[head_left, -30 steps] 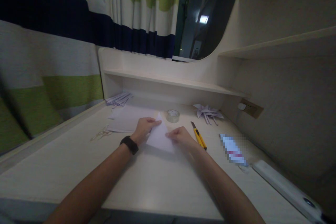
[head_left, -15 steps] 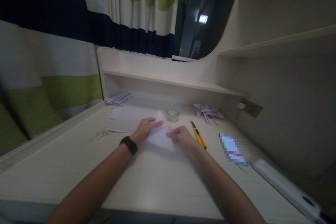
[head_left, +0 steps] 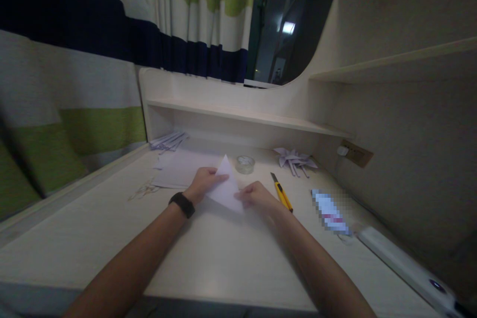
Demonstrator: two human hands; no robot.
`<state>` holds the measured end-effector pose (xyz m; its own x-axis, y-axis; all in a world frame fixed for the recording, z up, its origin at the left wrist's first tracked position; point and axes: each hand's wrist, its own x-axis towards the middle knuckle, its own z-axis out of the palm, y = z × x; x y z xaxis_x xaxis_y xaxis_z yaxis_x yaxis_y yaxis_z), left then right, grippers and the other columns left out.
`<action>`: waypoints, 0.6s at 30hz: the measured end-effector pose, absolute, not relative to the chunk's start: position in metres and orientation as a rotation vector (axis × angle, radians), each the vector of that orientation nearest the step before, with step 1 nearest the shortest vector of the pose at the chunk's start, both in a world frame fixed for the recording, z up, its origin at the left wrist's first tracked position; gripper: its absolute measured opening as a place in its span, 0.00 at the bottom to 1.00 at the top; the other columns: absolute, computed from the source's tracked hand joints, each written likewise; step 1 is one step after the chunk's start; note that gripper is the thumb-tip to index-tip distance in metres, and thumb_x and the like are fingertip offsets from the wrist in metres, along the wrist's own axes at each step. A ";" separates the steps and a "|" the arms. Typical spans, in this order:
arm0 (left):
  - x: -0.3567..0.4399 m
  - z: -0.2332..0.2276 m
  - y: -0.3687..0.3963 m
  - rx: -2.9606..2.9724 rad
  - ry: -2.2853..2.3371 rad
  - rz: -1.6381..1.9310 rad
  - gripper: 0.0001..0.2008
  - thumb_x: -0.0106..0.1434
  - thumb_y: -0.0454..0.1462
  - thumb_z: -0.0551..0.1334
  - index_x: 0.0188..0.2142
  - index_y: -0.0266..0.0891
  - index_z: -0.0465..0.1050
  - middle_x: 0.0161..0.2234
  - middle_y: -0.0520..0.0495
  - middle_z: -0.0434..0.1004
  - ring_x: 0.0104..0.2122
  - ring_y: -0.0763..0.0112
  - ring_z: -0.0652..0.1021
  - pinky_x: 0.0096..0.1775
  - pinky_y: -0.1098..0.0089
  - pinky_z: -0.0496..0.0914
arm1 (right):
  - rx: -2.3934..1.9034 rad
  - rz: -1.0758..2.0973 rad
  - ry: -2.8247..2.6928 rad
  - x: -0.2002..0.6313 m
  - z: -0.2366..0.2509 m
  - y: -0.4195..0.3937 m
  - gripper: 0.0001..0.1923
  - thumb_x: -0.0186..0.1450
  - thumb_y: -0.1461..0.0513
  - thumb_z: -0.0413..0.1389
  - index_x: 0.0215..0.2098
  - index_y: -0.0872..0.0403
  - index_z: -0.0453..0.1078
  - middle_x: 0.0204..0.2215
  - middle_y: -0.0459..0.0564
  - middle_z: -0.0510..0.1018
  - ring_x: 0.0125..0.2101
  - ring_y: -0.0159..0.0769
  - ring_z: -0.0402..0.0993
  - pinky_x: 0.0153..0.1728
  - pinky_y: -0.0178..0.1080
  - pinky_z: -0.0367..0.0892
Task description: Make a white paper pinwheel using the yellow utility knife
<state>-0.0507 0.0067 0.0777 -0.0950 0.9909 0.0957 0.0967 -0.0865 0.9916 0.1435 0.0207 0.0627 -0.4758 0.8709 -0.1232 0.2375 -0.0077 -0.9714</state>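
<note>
A white sheet of paper (head_left: 226, 190), pointed at its top, is held between both hands a little above the desk. My left hand (head_left: 204, 182) grips its left side, thumb lying across the front. On the right edge, the fingers of my right hand (head_left: 254, 195) pinch the paper. A flat stack of white paper (head_left: 179, 169) lies behind my left hand. Beyond the held sheet stands a roll of clear tape (head_left: 245, 164). To the right of my right hand rests a yellow utility knife (head_left: 283, 195) with its blade out.
Folded paper pinwheels (head_left: 294, 160) lie at the back right, rolled paper strips (head_left: 169, 141) at the back left. Thin string-like pieces (head_left: 143, 190) are near the stack. A blurred-out phone (head_left: 331, 211) and a long white bar (head_left: 402, 263) line the right side, below a wall socket (head_left: 357, 153).
The sheet has shifted slightly left and tilted, its lower right corner drawn in. Both hands keep their hold on it.
</note>
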 end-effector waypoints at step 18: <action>-0.065 0.074 0.013 1.302 1.257 1.318 0.16 0.44 0.44 0.69 0.26 0.31 0.75 0.21 0.46 0.75 0.18 0.70 0.73 0.20 0.73 0.63 | -1.091 1.506 -1.861 0.146 0.055 0.025 0.15 0.50 0.56 0.65 0.18 0.61 0.72 0.12 0.45 0.70 0.15 0.25 0.62 0.18 0.30 0.59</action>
<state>-0.0646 0.0135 0.0739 -0.0719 0.9909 0.1136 0.0664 -0.1089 0.9918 0.1464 0.0254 0.0549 -0.5505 0.8290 -0.0988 0.2692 0.0642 -0.9609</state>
